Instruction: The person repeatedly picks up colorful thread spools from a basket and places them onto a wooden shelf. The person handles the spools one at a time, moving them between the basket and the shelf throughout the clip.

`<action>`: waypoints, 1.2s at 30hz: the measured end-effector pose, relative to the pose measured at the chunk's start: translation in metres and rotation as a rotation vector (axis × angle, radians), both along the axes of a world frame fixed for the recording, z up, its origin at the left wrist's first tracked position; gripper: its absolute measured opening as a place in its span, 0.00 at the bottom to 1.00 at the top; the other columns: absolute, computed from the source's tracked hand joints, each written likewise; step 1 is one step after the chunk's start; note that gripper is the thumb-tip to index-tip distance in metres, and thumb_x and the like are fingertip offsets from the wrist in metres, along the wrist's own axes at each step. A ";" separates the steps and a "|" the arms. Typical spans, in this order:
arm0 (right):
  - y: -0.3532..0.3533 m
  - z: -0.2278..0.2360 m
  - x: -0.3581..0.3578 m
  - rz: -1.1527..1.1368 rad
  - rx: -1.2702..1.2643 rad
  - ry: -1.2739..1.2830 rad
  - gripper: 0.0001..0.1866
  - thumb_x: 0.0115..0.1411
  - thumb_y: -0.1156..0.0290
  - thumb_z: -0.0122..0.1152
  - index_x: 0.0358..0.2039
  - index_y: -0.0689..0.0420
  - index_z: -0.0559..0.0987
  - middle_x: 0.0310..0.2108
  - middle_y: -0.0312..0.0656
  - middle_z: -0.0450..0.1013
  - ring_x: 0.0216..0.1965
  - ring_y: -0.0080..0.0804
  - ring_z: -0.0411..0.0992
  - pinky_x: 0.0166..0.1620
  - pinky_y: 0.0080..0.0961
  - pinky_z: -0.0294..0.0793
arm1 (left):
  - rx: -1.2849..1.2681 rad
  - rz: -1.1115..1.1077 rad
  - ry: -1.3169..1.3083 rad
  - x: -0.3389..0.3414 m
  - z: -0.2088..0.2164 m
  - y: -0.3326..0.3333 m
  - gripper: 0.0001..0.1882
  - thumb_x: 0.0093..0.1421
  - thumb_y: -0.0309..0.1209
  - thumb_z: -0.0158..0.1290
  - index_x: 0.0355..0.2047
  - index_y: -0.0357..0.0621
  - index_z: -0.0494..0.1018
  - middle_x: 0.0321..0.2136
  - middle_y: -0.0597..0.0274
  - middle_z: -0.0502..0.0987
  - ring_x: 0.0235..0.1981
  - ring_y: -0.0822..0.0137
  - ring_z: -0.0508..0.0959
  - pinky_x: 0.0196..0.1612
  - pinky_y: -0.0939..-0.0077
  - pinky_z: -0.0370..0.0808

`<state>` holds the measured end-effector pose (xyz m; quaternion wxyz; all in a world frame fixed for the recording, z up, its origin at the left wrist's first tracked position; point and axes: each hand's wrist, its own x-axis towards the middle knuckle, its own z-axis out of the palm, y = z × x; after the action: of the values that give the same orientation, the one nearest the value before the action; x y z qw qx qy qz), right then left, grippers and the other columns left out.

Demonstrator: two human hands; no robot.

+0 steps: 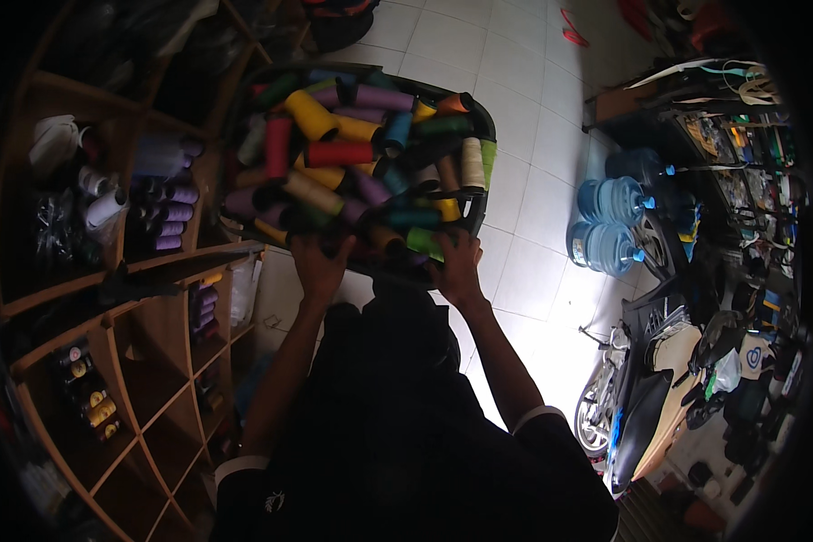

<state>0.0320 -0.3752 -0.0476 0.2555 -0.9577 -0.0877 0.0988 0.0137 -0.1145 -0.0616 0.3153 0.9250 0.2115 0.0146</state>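
A dark plastic crate piled with thread cones is in front of me. Among them are a yellow thread cone, a red thread cone, a cream thread cone and a beige thread cone. My left hand grips the crate's near edge left of its middle, fingers curled over the rim. At the near right corner my right hand closes on the same rim, beside a bright green thread cone. Shadow partly hides the fingertips of both hands.
Wooden cubby shelves run along my left, holding purple thread cones and small yellow spools. White floor tiles extend ahead and right. Blue water jugs and a parked motorcycle stand on the right.
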 end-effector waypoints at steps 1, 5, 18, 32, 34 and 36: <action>0.002 0.005 0.000 -0.007 -0.011 -0.010 0.27 0.50 0.69 0.72 0.52 0.50 0.75 0.57 0.50 0.61 0.58 0.56 0.58 0.58 0.49 0.60 | -0.014 0.009 0.018 -0.001 0.000 0.002 0.30 0.51 0.49 0.66 0.42 0.35 0.74 0.46 0.41 0.69 0.52 0.43 0.69 0.56 0.54 0.67; 0.020 0.020 0.002 -0.027 0.057 -0.090 0.27 0.49 0.69 0.72 0.51 0.52 0.76 0.57 0.51 0.60 0.59 0.56 0.57 0.60 0.50 0.59 | -0.036 0.042 -0.014 -0.014 -0.005 0.014 0.29 0.52 0.47 0.66 0.44 0.37 0.74 0.46 0.43 0.69 0.54 0.44 0.67 0.57 0.53 0.66; 0.121 -0.049 0.055 -0.070 -0.124 0.176 0.07 0.52 0.69 0.63 0.27 0.58 0.84 0.29 0.50 0.80 0.33 0.47 0.81 0.36 0.42 0.80 | 0.379 -0.627 -0.213 0.025 0.024 -0.007 0.28 0.60 0.28 0.51 0.60 0.69 0.70 0.51 0.46 0.67 0.51 0.45 0.69 0.52 0.49 0.67; 0.100 -0.040 0.037 -0.138 0.271 -0.185 0.14 0.54 0.69 0.62 0.41 0.59 0.80 0.37 0.51 0.76 0.42 0.52 0.75 0.50 0.45 0.73 | 0.327 -0.557 -0.337 0.029 0.018 0.012 0.15 0.58 0.28 0.57 0.47 0.51 0.76 0.48 0.46 0.71 0.49 0.46 0.71 0.48 0.55 0.68; 0.090 -0.036 0.035 -0.090 0.340 -0.179 0.16 0.53 0.71 0.62 0.43 0.60 0.80 0.37 0.53 0.78 0.43 0.53 0.76 0.49 0.42 0.75 | 0.355 -0.571 -0.313 0.029 0.018 0.014 0.14 0.58 0.29 0.57 0.46 0.50 0.76 0.49 0.45 0.71 0.49 0.46 0.71 0.48 0.55 0.69; 0.079 -0.026 0.029 -0.138 0.489 -0.060 0.16 0.54 0.74 0.61 0.44 0.61 0.80 0.39 0.52 0.78 0.42 0.49 0.78 0.47 0.37 0.77 | 0.298 -0.521 -0.293 0.028 0.017 0.011 0.14 0.57 0.29 0.57 0.45 0.49 0.76 0.49 0.45 0.71 0.49 0.45 0.71 0.49 0.54 0.69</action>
<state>0.0610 -0.2963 -0.0736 0.4830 -0.8737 -0.0511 0.0288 0.0420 -0.1032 -0.0442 0.1966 0.9721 -0.0839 0.0970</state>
